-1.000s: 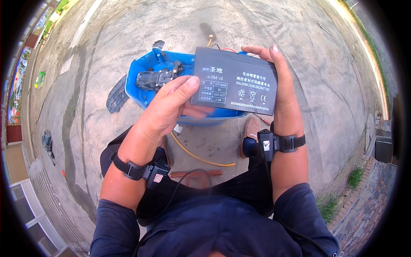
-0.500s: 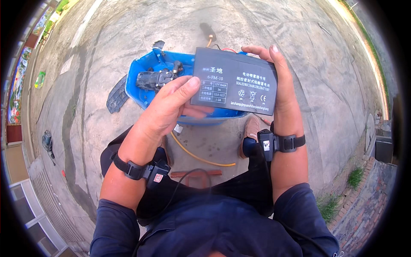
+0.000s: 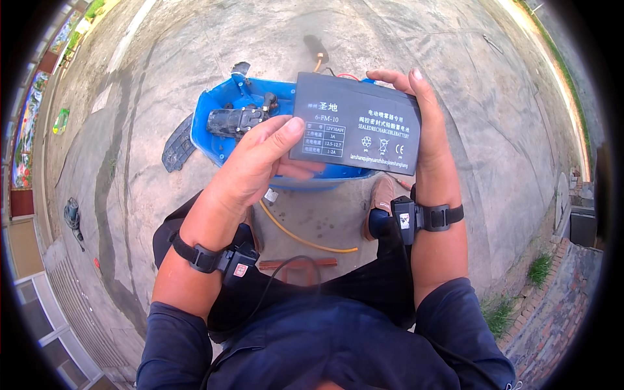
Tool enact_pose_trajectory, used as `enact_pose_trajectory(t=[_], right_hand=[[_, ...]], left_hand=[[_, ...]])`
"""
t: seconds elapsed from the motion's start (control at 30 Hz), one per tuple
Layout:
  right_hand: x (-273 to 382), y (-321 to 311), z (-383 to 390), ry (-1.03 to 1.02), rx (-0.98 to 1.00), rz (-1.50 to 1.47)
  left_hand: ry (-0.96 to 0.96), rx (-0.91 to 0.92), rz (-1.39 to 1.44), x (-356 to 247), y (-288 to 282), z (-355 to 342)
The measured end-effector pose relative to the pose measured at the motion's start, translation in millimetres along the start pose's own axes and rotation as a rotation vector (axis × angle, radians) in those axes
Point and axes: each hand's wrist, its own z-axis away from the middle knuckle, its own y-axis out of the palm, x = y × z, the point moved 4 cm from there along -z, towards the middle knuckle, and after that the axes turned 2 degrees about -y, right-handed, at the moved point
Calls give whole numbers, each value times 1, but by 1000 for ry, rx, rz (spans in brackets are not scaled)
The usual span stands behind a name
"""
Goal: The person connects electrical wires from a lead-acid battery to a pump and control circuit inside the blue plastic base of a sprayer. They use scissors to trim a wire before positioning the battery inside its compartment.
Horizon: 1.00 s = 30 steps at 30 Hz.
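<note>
I look down on both hands holding a flat black battery (image 3: 354,123) up at chest height, label side facing me. My left hand (image 3: 257,166) clasps its left end, thumb lying across the front face and fingers curled beneath. My right hand (image 3: 422,123) clasps the right end, fingers stretched up along the edge and fingertips hooked over the top. Directly below the battery stands a blue plastic tank (image 3: 224,140) with a small black pump (image 3: 237,119) mounted in its open base.

As I judge it, the battery looks heavy and smooth-sided, and the grip sits only at its ends. A loosened finger could let it slip onto the pump or onto my shoe (image 3: 379,208) below. Red and orange wires (image 3: 348,76) peek out behind the top edge and could snag.

The ground is bare, cracked grey concrete (image 3: 149,214) outdoors in sunlight. A yellow hose (image 3: 299,237) curves across it near my knees. Brick paving with tufts of grass (image 3: 539,266) runs along the right.
</note>
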Motion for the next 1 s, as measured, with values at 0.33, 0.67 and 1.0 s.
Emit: enact_pose_trajectory(t=[0.33, 0.67, 1.0], right_hand=[[-2, 0, -1, 7, 18, -36], [-4, -1, -2, -1, 14, -27], [-4, -2, -3, -7, 11, -13]], left_hand=[[-40, 23, -30, -2, 0, 1], [-3, 5, -6, 0, -1, 0], [-4, 7, -8, 0, -1, 0]])
